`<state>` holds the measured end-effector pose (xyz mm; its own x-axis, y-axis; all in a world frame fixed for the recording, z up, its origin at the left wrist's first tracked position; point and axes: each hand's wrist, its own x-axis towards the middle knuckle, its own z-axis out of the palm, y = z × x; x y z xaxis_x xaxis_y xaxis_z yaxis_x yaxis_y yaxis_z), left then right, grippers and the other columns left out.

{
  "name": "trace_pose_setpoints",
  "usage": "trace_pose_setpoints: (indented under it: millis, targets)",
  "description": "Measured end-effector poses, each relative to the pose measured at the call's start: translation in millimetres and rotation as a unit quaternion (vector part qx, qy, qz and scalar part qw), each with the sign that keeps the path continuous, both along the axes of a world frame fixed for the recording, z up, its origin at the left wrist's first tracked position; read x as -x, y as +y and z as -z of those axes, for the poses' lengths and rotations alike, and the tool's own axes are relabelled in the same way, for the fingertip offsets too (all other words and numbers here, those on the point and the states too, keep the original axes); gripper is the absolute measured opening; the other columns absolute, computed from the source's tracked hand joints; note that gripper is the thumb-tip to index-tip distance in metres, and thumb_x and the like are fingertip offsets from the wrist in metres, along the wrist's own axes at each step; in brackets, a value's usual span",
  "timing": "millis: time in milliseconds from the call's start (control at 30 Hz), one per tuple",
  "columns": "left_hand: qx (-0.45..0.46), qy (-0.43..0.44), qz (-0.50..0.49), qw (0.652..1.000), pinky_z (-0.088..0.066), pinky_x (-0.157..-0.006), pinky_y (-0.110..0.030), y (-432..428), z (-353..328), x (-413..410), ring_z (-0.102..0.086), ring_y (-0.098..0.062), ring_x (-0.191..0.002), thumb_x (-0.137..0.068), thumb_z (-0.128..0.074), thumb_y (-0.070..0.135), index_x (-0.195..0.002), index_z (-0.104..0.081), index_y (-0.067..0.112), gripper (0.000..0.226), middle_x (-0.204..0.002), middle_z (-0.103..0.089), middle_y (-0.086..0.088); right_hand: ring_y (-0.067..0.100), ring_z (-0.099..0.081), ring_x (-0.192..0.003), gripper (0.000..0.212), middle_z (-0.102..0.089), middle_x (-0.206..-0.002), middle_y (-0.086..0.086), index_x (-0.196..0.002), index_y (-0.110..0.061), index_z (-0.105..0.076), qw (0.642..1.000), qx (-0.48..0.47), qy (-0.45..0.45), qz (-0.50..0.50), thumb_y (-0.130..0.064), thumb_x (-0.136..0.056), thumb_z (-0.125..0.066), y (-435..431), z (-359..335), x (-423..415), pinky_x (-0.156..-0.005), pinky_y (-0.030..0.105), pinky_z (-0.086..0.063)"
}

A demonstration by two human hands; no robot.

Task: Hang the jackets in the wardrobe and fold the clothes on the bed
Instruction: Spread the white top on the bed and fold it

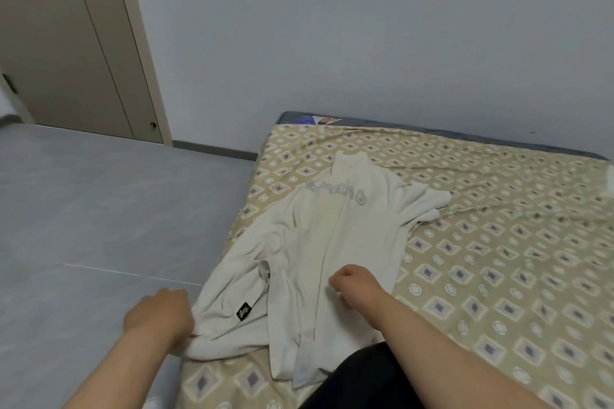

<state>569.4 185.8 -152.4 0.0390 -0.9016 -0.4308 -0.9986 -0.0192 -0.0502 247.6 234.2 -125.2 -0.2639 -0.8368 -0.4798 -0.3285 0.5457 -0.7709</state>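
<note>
A cream T-shirt (319,229) with pale lettering across the chest lies spread on the bed (498,259), its collar pointing away from me. A small black label shows on the fabric near its left edge. My left hand (159,312) grips the shirt's left edge where it hangs over the bed's side. My right hand (352,285) is curled and pinches the fabric near the middle of the shirt's lower part.
The bed carries a beige sheet with a diamond pattern over a dark mattress (432,128). A grey floor (99,209) lies to the left. A beige wardrobe (66,43) stands at the back left against the pale wall. Dark cloth (362,382) shows at the bottom.
</note>
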Motion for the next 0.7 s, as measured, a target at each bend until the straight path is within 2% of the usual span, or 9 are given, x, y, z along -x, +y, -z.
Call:
trace_pose_setpoints:
  millis: [100, 167, 233, 300, 333, 433, 567, 667, 700]
  targets:
    - [0.105, 0.058, 0.004, 0.993, -0.043, -0.074, -0.032, -22.1, -3.2, 22.7, -0.058, -0.024, -0.1, -0.083, -0.042, 0.025, -0.091, -0.047, 0.026, 0.01, -0.105, -0.054, 0.001, 0.013, -0.033, -0.056, 0.027, -0.039, -0.069, -0.004, -0.066, -0.022, -0.036, 0.995, -0.002, 0.061, 0.083, -0.008, -0.082, -0.052, -17.7, 19.7, 21.4, -0.052, 0.024, -0.026]
    - [0.151, 0.105, 0.011, 0.983, -0.044, -0.071, -0.034, -40.3, -2.2, 43.0, -0.05, -0.023, -0.088, -0.085, -0.04, 0.025, -0.08, -0.044, 0.023, 0.006, -0.092, -0.053, 0.003, 0.015, -0.044, -0.067, 0.011, -0.05, -0.086, -0.001, -0.082, -0.02, -0.047, 0.988, 0.001, 0.07, 0.139, -0.011, -0.084, -0.054, -28.2, 28.6, 35.6, -0.054, 0.024, -0.03]
    - [0.171, 0.148, 0.033, 0.974, -0.043, -0.074, -0.034, -62.9, 3.8, 67.9, -0.044, -0.022, -0.094, -0.089, -0.039, 0.032, -0.09, -0.051, 0.025, 0.014, -0.102, -0.057, 0.003, 0.016, -0.053, -0.083, 0.026, -0.052, -0.111, 0.001, -0.112, -0.016, -0.054, 0.979, 0.025, 0.087, 0.185, -0.016, -0.086, -0.058, -41.8, 35.5, 56.5, -0.062, 0.024, -0.039]
    - [0.161, 0.182, 0.063, 0.968, -0.042, -0.081, -0.034, -89.1, 9.6, 94.6, -0.046, -0.023, -0.109, -0.091, -0.042, 0.041, -0.11, -0.055, 0.028, 0.027, -0.118, -0.057, 0.004, 0.021, -0.057, -0.097, 0.043, -0.049, -0.121, 0.003, -0.127, -0.014, -0.052, 0.969, 0.047, 0.125, 0.207, -0.018, -0.085, -0.061, -59.9, 36.7, 85.0, -0.078, 0.029, -0.048]
    - [0.153, 0.204, 0.081, 0.963, -0.042, -0.083, -0.033, -102.3, 14.0, 107.9, -0.047, -0.023, -0.112, -0.09, -0.044, 0.043, -0.111, -0.055, 0.028, 0.029, -0.119, -0.057, 0.004, 0.025, -0.057, -0.104, 0.047, -0.049, -0.125, 0.005, -0.13, -0.014, -0.051, 0.965, 0.051, 0.152, 0.209, -0.018, -0.085, -0.062, -71.4, 36.5, 101.4, -0.088, 0.034, -0.049]
    - [0.121, 0.279, 0.116, 0.946, -0.04, -0.079, -0.03, -143.5, 26.2, 147.8, -0.054, -0.02, -0.108, -0.086, -0.049, 0.047, -0.103, -0.055, 0.028, 0.027, -0.11, -0.057, 0.005, 0.029, -0.05, -0.122, 0.055, -0.045, -0.138, 0.012, -0.138, -0.013, -0.047, 0.957, 0.046, 0.235, 0.165, -0.019, -0.085, -0.062, -111.5, 35.3, 148.9, -0.101, 0.038, -0.044]
    - [0.129, 0.307, 0.119, 0.935, -0.039, -0.099, -0.033, -198.7, 41.0, 199.1, -0.047, -0.023, -0.123, -0.086, -0.06, 0.047, -0.134, -0.046, 0.019, 0.057, -0.135, -0.052, 0.0, 0.03, -0.033, -0.14, 0.065, -0.035, -0.152, 0.01, -0.148, -0.016, -0.037, 0.938, 0.047, 0.34, 0.051, -0.032, -0.09, -0.061, -176.2, 39.4, 189.4, -0.112, 0.042, -0.032]
    - [0.116, 0.288, 0.097, 0.946, -0.041, -0.099, -0.037, -227.1, 44.0, 226.2, -0.047, -0.026, -0.126, -0.084, -0.06, 0.054, -0.144, -0.037, 0.021, 0.072, -0.138, -0.051, -0.002, 0.029, -0.02, -0.148, 0.077, -0.013, -0.164, 0.006, -0.155, -0.02, -0.02, 0.925, 0.014, 0.38, 0.003, -0.047, -0.092, -0.056, -223.3, 42.6, 208.1, -0.116, 0.046, -0.026]
    - [0.099, 0.292, 0.076, 0.948, -0.043, -0.095, -0.035, -232.1, 42.5, 233.9, -0.05, -0.027, -0.124, -0.084, -0.062, 0.05, -0.143, -0.038, 0.022, 0.07, -0.136, -0.054, -0.003, 0.03, -0.017, -0.149, 0.083, -0.006, -0.165, 0.004, -0.157, -0.022, -0.013, 0.924, 0.004, 0.381, -0.004, -0.05, -0.092, -0.056, -235.0, 42.8, 212.6, -0.117, 0.047, -0.025]
